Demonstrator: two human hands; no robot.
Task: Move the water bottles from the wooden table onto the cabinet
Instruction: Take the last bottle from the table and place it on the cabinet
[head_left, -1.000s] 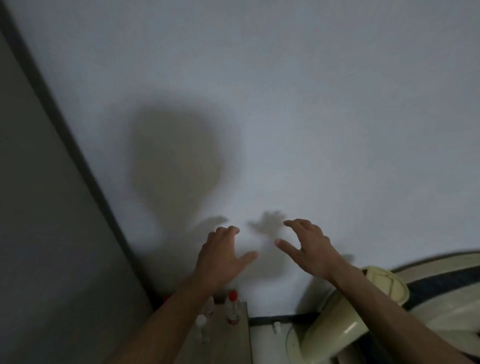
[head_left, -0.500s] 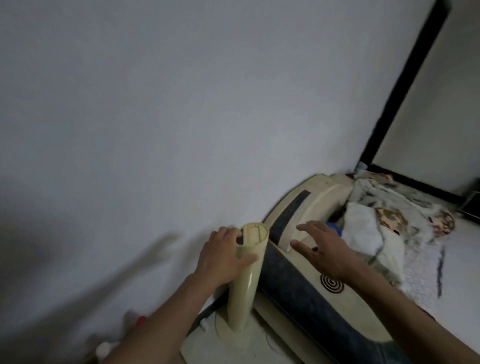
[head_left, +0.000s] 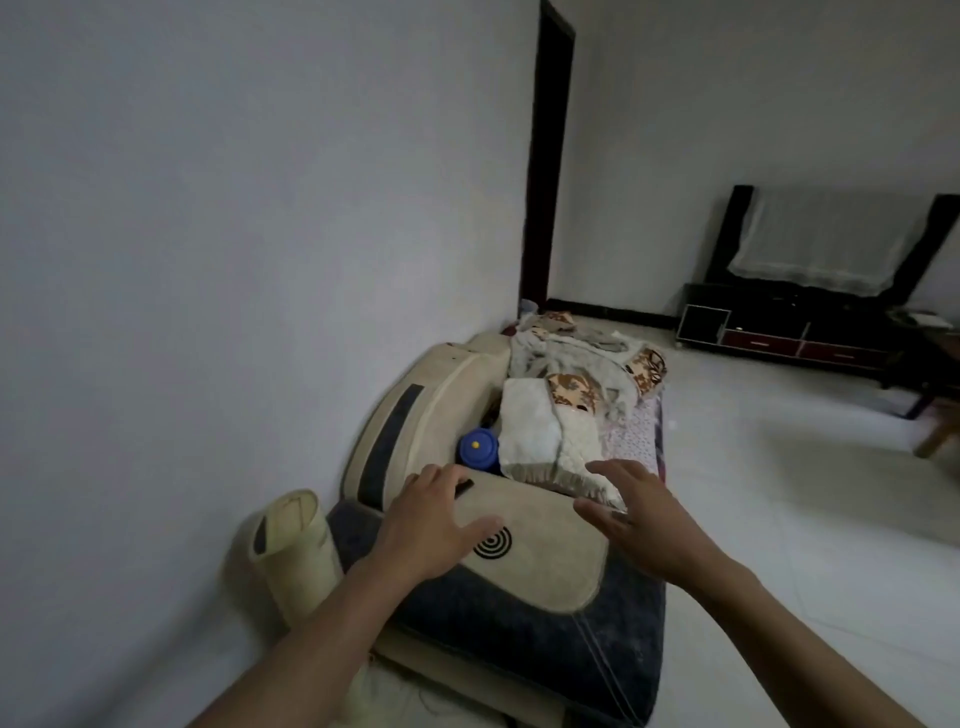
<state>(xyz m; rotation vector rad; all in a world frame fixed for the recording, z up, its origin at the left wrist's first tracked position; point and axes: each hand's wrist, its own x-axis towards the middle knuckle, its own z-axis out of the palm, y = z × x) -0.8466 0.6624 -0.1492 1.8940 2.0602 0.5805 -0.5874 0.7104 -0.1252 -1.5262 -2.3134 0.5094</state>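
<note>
Both hands raised in the lower middle of the frame, palms down, forearms entering from the bottom edge. Left hand (head_left: 434, 525): fingers (head_left: 441, 475) spread and nearly straight, thumb out to the right, holding nothing. Right hand (head_left: 641, 522): fingers (head_left: 615, 467) loosely extended and a little bent, thumb toward the left, also empty. Whether either hand touched the sofa (head_left: 519, 597) below could not be told.

Beneath the hands, a beige and dark grey sofa running from lower centre up toward mid-frame, a spiral emblem (head_left: 492, 544) just right of the left hand. Piled on its seat: crumpled blankets and patterned cushions (head_left: 582, 384), with a blue round lid (head_left: 477, 448) tucked at their left edge. A cream cylinder (head_left: 291, 556) upright at lower left, beside the sofa's end.

Pale wall filling the left half; a dark doorway (head_left: 550, 156) at top centre. Light tiled floor (head_left: 779, 493) on the right. A low dark cabinet (head_left: 779, 332) at the right, against the far wall, a white cloth (head_left: 826, 244) hanging above it. No water bottles or wooden table identifiable in view.
</note>
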